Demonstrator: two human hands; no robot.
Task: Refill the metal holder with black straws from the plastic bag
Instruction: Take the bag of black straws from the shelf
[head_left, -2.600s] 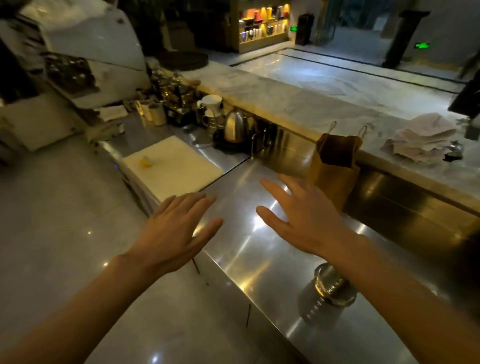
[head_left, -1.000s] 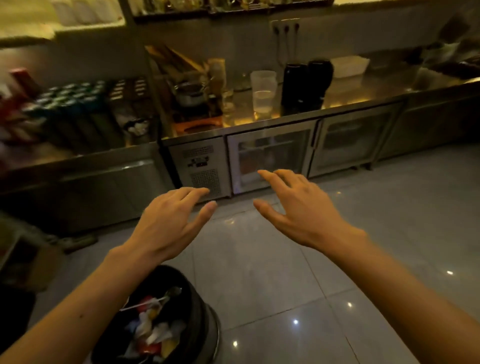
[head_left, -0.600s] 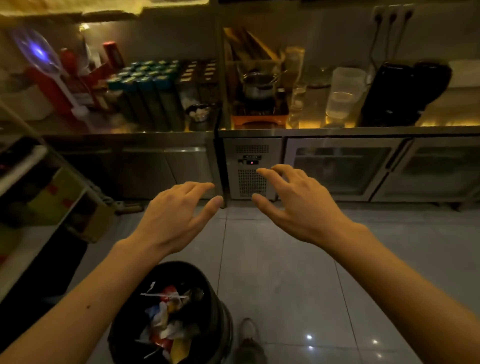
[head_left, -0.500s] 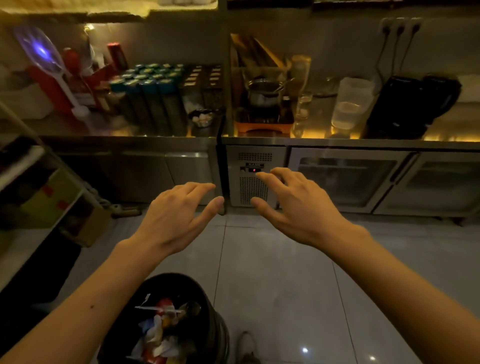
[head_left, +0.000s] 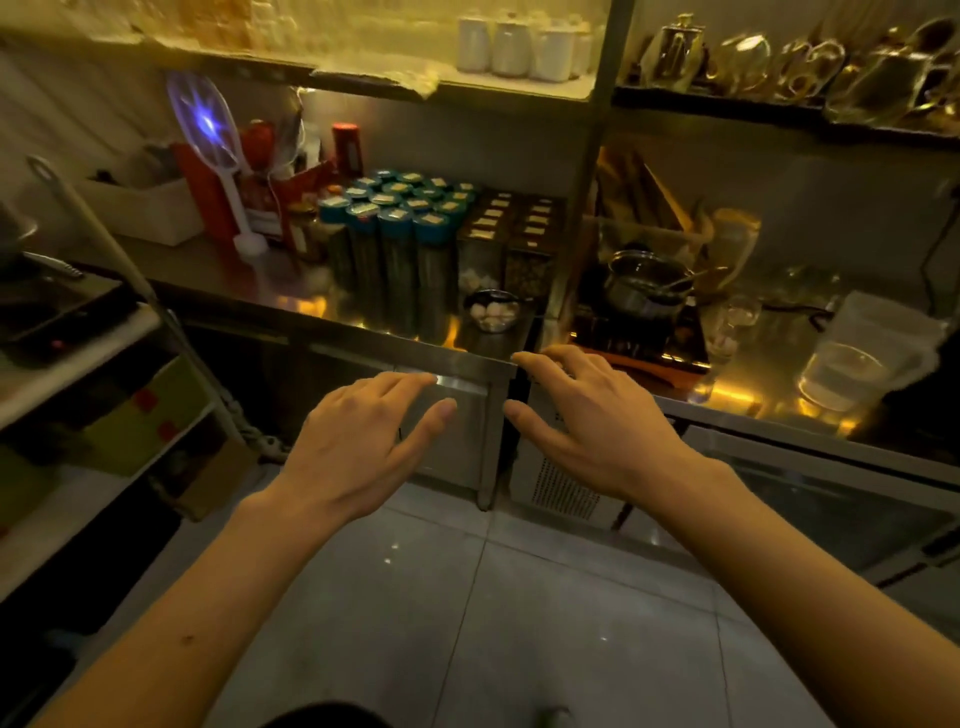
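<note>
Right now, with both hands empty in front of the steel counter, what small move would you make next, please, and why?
I would probably keep looking along the counter and shelves for the bag of straws. Both the left hand and the right hand hang open and hold nothing, and neither a straw bag nor the metal holder shows here, only jars, a pot and a jug.

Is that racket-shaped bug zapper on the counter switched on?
On: the bug zapper stands upright and its mesh head glows blue-violet at the centre.

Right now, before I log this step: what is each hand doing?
Left hand: open, fingers spread, holding nothing.
Right hand: open, fingers spread, holding nothing.
</note>
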